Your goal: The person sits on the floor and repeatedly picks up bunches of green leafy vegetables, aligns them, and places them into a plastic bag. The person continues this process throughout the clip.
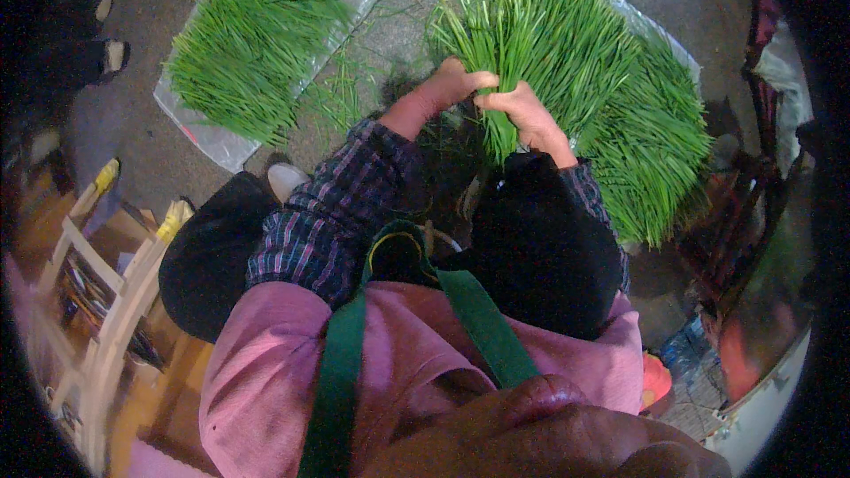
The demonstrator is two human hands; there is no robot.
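A bunch of garlic chives is gripped between both my hands in front of my knees. My left hand closes around it from the left, thumb across the stems. Just below and to the right, my right hand holds the same bunch, its thumb pointing left. The pale ends point away from me, and green leaves hang beneath the hands. Right beside the bunch lies a large heap of chives, spreading down to the right. Another pile of chives rests on a clear plastic sheet to the left.
Loose chive leaves litter the dark floor between the piles. A wooden frame with yellow-wrapped ends stands at my left. Another person's foot shows at the far left. Plastic hangs at the right edge.
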